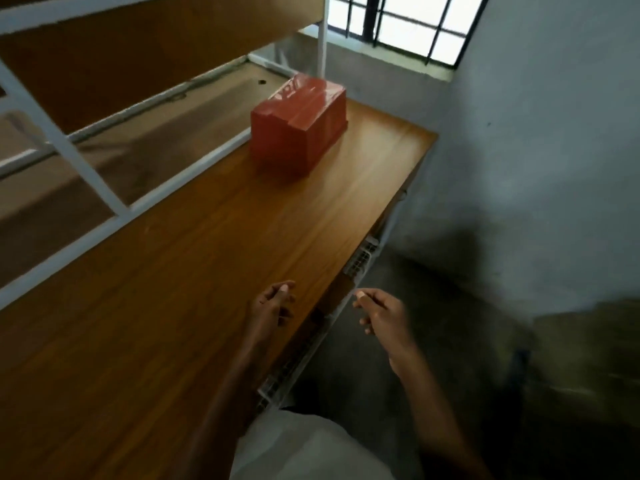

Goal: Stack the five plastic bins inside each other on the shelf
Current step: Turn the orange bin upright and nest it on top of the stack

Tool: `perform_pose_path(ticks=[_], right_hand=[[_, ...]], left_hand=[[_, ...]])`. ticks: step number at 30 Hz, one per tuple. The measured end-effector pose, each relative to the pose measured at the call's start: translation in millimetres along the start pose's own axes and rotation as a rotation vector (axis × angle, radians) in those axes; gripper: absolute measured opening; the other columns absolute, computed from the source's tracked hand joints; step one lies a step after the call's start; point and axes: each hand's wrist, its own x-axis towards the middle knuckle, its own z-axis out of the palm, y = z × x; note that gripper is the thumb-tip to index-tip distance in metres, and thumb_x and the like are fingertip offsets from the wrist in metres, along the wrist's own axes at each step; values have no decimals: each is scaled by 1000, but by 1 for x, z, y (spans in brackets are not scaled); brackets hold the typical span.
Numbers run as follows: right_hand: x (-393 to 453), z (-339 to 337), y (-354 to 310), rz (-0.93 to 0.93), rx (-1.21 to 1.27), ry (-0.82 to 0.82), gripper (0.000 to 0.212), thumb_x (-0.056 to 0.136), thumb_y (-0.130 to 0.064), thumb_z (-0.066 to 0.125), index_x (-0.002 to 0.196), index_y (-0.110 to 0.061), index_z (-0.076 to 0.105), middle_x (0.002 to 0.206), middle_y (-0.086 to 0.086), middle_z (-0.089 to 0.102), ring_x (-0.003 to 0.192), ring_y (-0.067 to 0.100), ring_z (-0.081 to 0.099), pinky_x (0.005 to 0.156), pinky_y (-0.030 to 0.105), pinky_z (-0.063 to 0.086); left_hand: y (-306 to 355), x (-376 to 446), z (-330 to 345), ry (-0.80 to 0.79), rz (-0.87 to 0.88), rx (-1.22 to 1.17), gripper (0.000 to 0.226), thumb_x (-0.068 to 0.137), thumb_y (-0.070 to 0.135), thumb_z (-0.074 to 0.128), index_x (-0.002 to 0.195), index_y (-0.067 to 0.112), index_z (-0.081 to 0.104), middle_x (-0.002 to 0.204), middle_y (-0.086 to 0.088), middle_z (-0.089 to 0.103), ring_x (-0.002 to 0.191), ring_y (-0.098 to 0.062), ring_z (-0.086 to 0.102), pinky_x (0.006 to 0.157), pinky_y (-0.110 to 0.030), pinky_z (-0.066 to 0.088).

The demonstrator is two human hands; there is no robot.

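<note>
progress: red bins (298, 123) sit upside down as one nested block on the shelf (194, 271), looks about done | left hand (273, 303), right hand (379, 311): loosely curled, empty, well short of bins

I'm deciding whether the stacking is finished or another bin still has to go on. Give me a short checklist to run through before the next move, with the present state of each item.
1. Red bin stack rests on the wooden shelf: ok, it sits upside down near the far end.
2. All five bins are nested in it: cannot tell; stepped layers show on its sides, but they are too blurred to count.
3. Left hand is free: ok, fingers loosely curled, holding nothing.
4. Right hand is free: ok, holding nothing, past the shelf's edge.
5. Loose bins left elsewhere: cannot tell; none are in view.
</note>
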Motion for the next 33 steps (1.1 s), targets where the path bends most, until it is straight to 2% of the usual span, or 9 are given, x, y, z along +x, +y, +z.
perform_pose_path(ticks=[5,9,11,18,22,25,27,30,33], right_hand=[[94,-11,-55,19,-12,-35,16,105,-27,62,110,-20,76,100,4,75,66,9,60,57,23,46],[168,-6,-97,18,-24,-98,16,107,-30,59,113,-25,73,108,4,75,83,17,66,66,27,50],[210,-3,-114,23,-47,-120,19,108,-30,57,115,-24,74,110,3,75,86,19,67,68,29,50],[362,8,-165,32,-113,-321,23,106,-31,62,122,-19,74,108,1,76,78,18,67,67,31,56],[444,2,-205,16,-181,-461,17,108,-29,59,113,-17,70,111,3,73,82,21,65,74,37,55],[501,-4,-232,-19,-212,-497,18,109,-26,57,118,-15,67,114,6,71,81,21,63,77,38,55],[536,-5,-249,-40,-243,-500,23,108,-26,58,127,-15,64,117,8,68,85,22,65,81,40,57],[580,-3,-272,-71,-258,-516,42,105,-28,62,145,-20,51,129,9,65,101,28,69,90,46,61],[605,-2,-291,-97,-224,-510,67,101,-27,68,159,-22,35,148,11,57,117,34,66,98,54,59]], left_hand=[[65,98,37,-12,77,33,24,108,32,52,111,28,75,105,-4,74,81,-23,67,72,-37,53],[105,156,52,6,121,18,25,109,30,52,115,21,73,102,-6,72,79,-23,66,71,-38,51],[117,186,55,44,116,6,24,109,31,51,114,23,73,103,-6,71,80,-24,65,72,-38,50],[149,283,82,299,77,-76,25,109,27,50,111,22,74,100,-3,69,79,-19,63,65,-29,48],[166,329,109,477,27,-146,24,108,28,51,112,25,74,103,-2,71,81,-16,64,69,-31,51],[176,356,128,588,-18,-148,20,106,32,55,119,29,69,117,-5,72,91,-17,68,79,-38,57],[182,371,139,623,-51,-137,30,104,38,57,133,31,59,129,-2,68,107,-21,68,90,-45,58],[192,391,154,669,-117,-169,61,102,45,59,157,34,36,141,3,56,127,-27,60,103,-50,54],[195,405,168,699,-166,-169,62,101,47,59,157,32,37,147,0,56,129,-30,59,107,-54,51]])
